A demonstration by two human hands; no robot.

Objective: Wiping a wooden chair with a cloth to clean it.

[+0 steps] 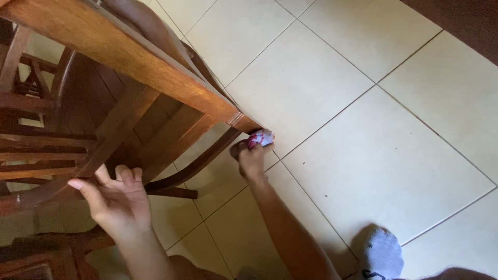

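A brown wooden chair (119, 57) is tipped over, with its leg end pointing toward the tiled floor (394, 150). My right hand (251, 155) reaches down to the foot of that leg and is shut on a small red and white piece (261, 137) pressed against the leg's tip. My left hand (115, 197) is at the lower left, fingers spread, touching a curved wooden rail of the chair from beneath.
More dark wooden rails and slats (36, 150) crowd the left side. A foot in a grey sock (383, 254) rests on the tiles at the bottom right. A dark surface (467, 21) cuts across the top right corner.
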